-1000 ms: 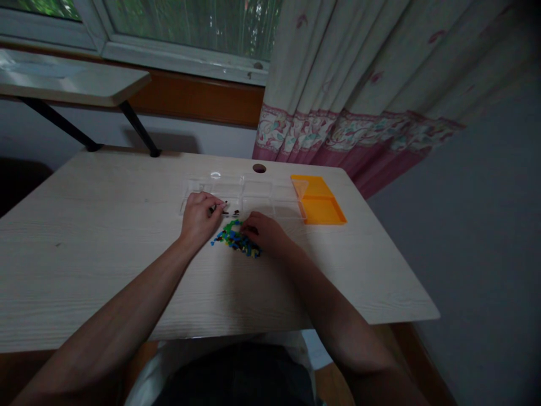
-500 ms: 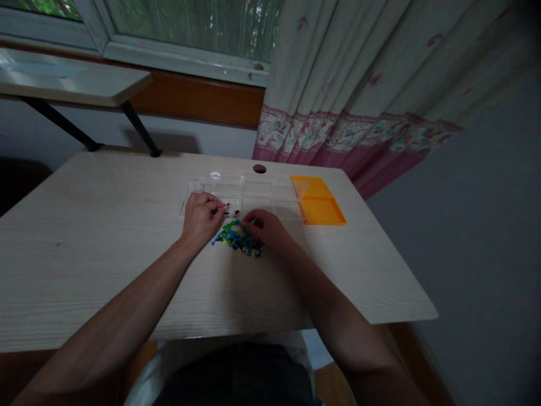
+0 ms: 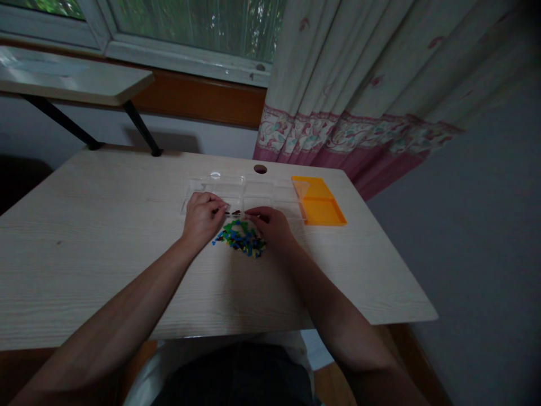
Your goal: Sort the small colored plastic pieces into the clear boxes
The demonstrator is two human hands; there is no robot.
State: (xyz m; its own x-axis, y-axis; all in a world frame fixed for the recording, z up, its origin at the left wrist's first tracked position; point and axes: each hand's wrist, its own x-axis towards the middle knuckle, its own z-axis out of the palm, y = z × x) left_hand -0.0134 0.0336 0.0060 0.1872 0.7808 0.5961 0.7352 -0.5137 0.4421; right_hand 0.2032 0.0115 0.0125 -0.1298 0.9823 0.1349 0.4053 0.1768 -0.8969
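A small heap of tiny blue, green, yellow and dark pieces (image 3: pixel 240 238) lies on the pale wooden desk (image 3: pixel 105 237). Just behind the heap stands a clear plastic compartment box (image 3: pixel 257 192); a few dark pieces (image 3: pixel 235 213) lie in its near compartment. My left hand (image 3: pixel 202 217) rests at the heap's left edge, fingers curled in a pinch on something small and dark that I cannot name. My right hand (image 3: pixel 271 225) sits at the heap's right, fingertips pinched together at the box's near rim; what they hold is too small to see.
An orange lid (image 3: pixel 318 201) lies to the right of the clear box. A cable hole (image 3: pixel 260 168) sits near the desk's far edge. A second table (image 3: pixel 71 82) stands back left under the window. A patterned curtain (image 3: pixel 338 96) hangs behind, with a grey wall to the right.
My right hand has lifted off the heap's right side and moved forward to the near rim of the clear box. My left hand has stayed in place.
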